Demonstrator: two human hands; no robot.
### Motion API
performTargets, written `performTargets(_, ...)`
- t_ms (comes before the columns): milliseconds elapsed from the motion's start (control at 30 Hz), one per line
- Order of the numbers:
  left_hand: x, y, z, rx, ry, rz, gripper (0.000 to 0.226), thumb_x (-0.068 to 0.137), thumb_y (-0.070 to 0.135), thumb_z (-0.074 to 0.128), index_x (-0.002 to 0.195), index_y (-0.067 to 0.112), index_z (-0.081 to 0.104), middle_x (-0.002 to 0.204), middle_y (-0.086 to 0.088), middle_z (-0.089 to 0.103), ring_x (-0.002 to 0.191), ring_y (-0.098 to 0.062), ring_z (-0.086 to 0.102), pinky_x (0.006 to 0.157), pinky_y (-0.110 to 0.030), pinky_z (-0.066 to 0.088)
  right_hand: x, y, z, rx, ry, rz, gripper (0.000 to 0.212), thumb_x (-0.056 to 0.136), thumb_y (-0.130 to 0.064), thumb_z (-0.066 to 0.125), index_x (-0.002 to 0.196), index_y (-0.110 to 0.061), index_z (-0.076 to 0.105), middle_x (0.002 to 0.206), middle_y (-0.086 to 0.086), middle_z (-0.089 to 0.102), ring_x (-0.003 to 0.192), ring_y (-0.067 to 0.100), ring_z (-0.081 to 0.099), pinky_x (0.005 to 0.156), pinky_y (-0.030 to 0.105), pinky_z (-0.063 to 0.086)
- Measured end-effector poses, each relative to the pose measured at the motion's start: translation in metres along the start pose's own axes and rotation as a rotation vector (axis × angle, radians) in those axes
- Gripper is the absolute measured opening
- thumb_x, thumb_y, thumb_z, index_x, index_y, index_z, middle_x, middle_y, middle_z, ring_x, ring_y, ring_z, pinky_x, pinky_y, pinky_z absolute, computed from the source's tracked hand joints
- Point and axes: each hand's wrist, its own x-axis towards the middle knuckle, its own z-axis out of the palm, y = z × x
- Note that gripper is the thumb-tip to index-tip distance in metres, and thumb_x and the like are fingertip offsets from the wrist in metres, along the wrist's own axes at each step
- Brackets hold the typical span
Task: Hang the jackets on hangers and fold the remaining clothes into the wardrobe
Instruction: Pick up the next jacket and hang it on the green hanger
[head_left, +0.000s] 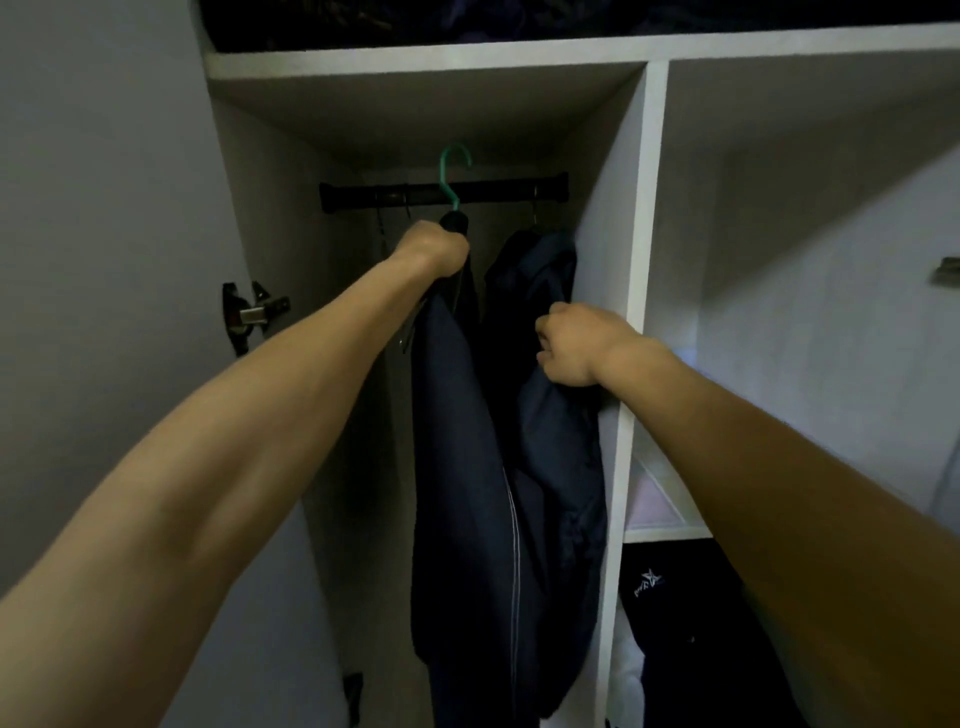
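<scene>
We find the left hand (434, 249) clenched on the neck of a navy jacket (467, 493) carried on a green hanger (453, 174), whose hook stands above the black rail (441, 193), at 12 o'clock in the wardrobe's left compartment, and does not appear seated on it. The right hand (571, 345) grasps the fabric of a second dark jacket (540, 291) hanging at 1 o'clock, against the white divider (631, 312). Risks, in our judgement: letting go early would drop hanger and garment; the hook may miss the rail in poor light; pulling the neighbouring jacket could unseat it.
</scene>
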Motion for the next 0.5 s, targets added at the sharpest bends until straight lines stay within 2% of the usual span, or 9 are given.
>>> performTargets(100, 0.02, 0.012, 0.002, -0.013, -0.003, 0.012, 0.046, 0.104, 0.022, 0.039, 0.145, 0.0, 0.037, 0.139, -0.017, 0.05, 0.115, -0.028, 0.055, 0.082, -0.029, 0.043, 0.006, 0.001, -0.003, 0.069, -0.016, 0.008, 0.018, 0.095, -0.026, 0.053, 0.089, -0.01, 0.058, 0.103, 0.009, 0.057, 0.094, 0.028, 0.057, 0.081, 0.037, 0.052)
performTargets(167, 0.032, 0.019, 0.007, -0.025, -0.014, 0.021, 0.045, 0.105, 0.021, 0.037, 0.144, -0.002, 0.038, 0.14, -0.019, 0.049, 0.116, -0.028, 0.054, 0.088, -0.03, 0.043, 0.009, 0.003, -0.008, 0.1, -0.017, 0.029, 0.026, 0.095, -0.023, 0.054, 0.071, -0.012, 0.048, 0.083, 0.006, 0.052, 0.08, 0.025, 0.054, 0.069, 0.033, 0.048)
performTargets(233, 0.042, 0.024, 0.012, -0.008, -0.029, 0.026, 0.044, 0.105, 0.019, 0.035, 0.143, -0.003, 0.038, 0.141, -0.02, 0.049, 0.122, -0.031, 0.053, 0.095, -0.03, 0.043, 0.01, 0.005, -0.011, 0.124, -0.015, 0.044, 0.031, 0.095, -0.02, 0.054, 0.067, -0.013, 0.043, 0.074, 0.003, 0.043, 0.072, 0.022, 0.05, 0.064, 0.03, 0.042)
performTargets(300, 0.05, 0.025, 0.019, 0.044, -0.04, 0.034, 0.044, 0.105, 0.018, 0.034, 0.145, -0.001, 0.036, 0.143, -0.019, 0.047, 0.126, -0.033, 0.05, 0.1, -0.032, 0.042, 0.011, 0.005, -0.011, 0.135, -0.017, 0.048, 0.032, 0.095, -0.018, 0.054, 0.066, -0.012, 0.043, 0.072, 0.004, 0.044, 0.069, 0.022, 0.049, 0.063, 0.03, 0.042)
performTargets(400, 0.061, 0.017, 0.032, 0.162, -0.034, 0.045, 0.042, 0.104, 0.019, 0.037, 0.141, -0.001, 0.042, 0.136, -0.018, 0.052, 0.119, -0.031, 0.055, 0.087, -0.031, 0.047, 0.012, 0.005, -0.009, 0.141, -0.009, 0.04, 0.033, 0.096, -0.018, 0.053, 0.065, -0.011, 0.042, 0.071, 0.004, 0.044, 0.069, 0.023, 0.05, 0.063, 0.031, 0.042)
performTargets(500, 0.068, 0.009, 0.047, 0.197, -0.059, 0.036, 0.036, 0.103, 0.021, 0.041, 0.127, -0.003, 0.052, 0.125, -0.016, 0.058, 0.092, -0.025, 0.058, 0.066, -0.028, 0.046, 0.014, 0.006, -0.006, 0.164, 0.014, 0.035, 0.035, 0.095, -0.016, 0.053, 0.062, -0.011, 0.041, 0.069, 0.004, 0.043, 0.069, 0.025, 0.05, 0.063, 0.031, 0.042)
